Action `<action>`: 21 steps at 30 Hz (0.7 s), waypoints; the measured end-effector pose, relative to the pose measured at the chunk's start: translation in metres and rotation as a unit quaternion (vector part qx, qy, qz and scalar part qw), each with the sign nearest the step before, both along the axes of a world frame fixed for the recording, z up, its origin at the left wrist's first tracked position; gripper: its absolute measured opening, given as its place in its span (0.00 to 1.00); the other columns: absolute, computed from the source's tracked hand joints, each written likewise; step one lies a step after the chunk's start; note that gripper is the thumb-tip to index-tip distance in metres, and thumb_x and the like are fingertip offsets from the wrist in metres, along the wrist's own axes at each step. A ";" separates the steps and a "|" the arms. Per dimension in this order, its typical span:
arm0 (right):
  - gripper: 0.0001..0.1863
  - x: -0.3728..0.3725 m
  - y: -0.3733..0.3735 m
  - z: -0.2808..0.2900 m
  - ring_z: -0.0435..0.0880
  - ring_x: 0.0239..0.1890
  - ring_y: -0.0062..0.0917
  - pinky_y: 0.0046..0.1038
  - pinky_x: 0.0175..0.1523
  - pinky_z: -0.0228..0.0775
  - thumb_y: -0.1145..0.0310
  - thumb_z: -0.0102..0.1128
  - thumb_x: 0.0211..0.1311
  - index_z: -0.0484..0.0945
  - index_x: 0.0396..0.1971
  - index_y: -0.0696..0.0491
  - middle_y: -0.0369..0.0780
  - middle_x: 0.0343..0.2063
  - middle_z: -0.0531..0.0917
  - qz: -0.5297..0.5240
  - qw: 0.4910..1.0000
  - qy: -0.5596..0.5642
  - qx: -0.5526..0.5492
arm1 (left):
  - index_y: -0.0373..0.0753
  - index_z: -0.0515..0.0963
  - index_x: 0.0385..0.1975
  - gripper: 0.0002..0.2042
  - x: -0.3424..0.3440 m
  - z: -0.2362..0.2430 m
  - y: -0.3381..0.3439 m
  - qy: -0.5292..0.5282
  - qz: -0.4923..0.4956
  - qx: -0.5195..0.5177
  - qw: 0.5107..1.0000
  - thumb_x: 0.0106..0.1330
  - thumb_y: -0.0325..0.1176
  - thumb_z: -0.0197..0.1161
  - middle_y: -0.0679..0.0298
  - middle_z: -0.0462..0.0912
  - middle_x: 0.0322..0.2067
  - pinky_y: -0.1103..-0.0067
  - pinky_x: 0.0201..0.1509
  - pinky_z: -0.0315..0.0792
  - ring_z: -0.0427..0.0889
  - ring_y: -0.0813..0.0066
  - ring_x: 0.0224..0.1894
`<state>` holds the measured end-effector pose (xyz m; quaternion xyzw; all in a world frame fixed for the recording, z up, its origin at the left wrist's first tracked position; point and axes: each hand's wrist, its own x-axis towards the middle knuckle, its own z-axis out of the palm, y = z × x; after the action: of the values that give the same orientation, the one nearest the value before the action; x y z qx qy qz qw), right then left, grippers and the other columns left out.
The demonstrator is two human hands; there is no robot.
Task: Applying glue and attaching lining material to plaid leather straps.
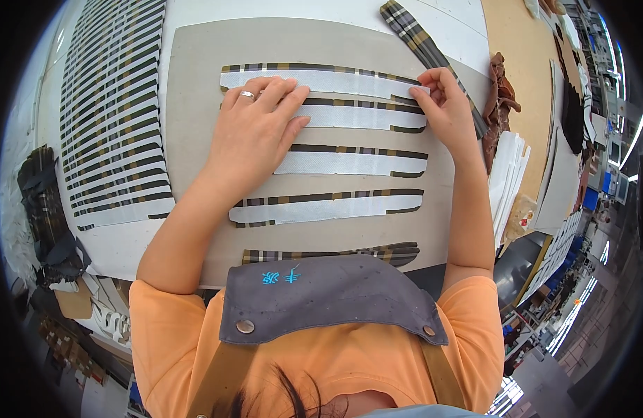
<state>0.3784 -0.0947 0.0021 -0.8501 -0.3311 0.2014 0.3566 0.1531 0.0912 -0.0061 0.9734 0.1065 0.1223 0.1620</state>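
Observation:
On a grey board (265,42) lie several plaid fabric strips with pale white backing, set in rows one below another. At the farthest plaid fabric strip (335,80), my left hand (255,132) lies with stretched fingers on its left part, wearing a ring. My right hand (447,111) pinches the white backing at this strip's right end between thumb and fingers. Closer to me are a second strip (363,117), a third strip (349,164) and a fourth strip (335,207). My left hand and wrist hide the left parts of the second and third.
A long overlapping row of similar backed strips (119,118) covers the left side. Folded plaid pieces (422,42) lie at the far right, beside brown crumpled material (500,104) and white strips (508,181). A plaid piece (384,255) sits by my dark apron (328,299).

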 end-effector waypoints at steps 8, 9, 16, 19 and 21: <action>0.09 -0.001 0.000 -0.004 0.67 0.23 0.17 0.20 0.32 0.64 0.71 0.60 0.57 0.73 0.36 0.56 0.33 0.20 0.71 -0.001 0.999 -0.035 0.004 | 0.42 0.74 0.52 0.16 0.000 -0.001 0.001 0.007 -0.003 0.002 1.000 0.65 0.35 0.57 0.65 0.75 0.50 0.69 0.57 0.62 0.70 0.64 0.55; 0.09 0.000 -0.002 -0.005 0.68 0.23 0.19 0.21 0.33 0.64 0.71 0.59 0.57 0.73 0.36 0.57 0.34 0.20 0.72 -0.002 0.999 -0.040 -0.004 | 0.42 0.74 0.52 0.16 0.000 -0.001 0.001 0.005 -0.004 0.002 1.000 0.65 0.35 0.57 0.65 0.75 0.50 0.69 0.57 0.62 0.70 0.64 0.55; 0.05 -0.009 -0.005 0.011 0.76 0.26 0.28 0.27 0.34 0.68 0.75 0.56 0.56 0.74 0.33 0.57 0.41 0.24 0.79 -0.071 0.989 -0.130 -0.028 | 0.41 0.74 0.51 0.15 -0.003 0.001 0.002 0.005 -0.001 -0.007 1.000 0.66 0.34 0.56 0.64 0.75 0.50 0.70 0.57 0.63 0.70 0.63 0.55; 0.04 -0.027 0.014 0.016 0.78 0.30 0.31 0.30 0.35 0.69 0.76 0.55 0.57 0.75 0.33 0.57 0.42 0.29 0.80 0.059 0.971 -0.223 0.067 | 0.40 0.74 0.51 0.14 -0.004 0.006 0.009 -0.026 0.000 -0.093 0.995 0.66 0.32 0.55 0.60 0.74 0.51 0.69 0.57 0.64 0.70 0.60 0.54; 0.06 -0.042 0.028 0.017 0.79 0.37 0.33 0.32 0.42 0.70 0.75 0.55 0.58 0.77 0.36 0.57 0.41 0.36 0.81 0.155 0.955 -0.238 0.085 | 0.39 0.73 0.51 0.14 -0.008 0.014 0.020 -0.059 0.002 -0.166 0.984 0.67 0.31 0.54 0.58 0.73 0.51 0.69 0.56 0.64 0.70 0.58 0.53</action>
<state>0.3362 -0.0665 0.0192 -0.7782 -0.5498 0.0169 0.3031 0.1454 0.1116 0.0083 0.9237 0.1178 0.1604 0.3275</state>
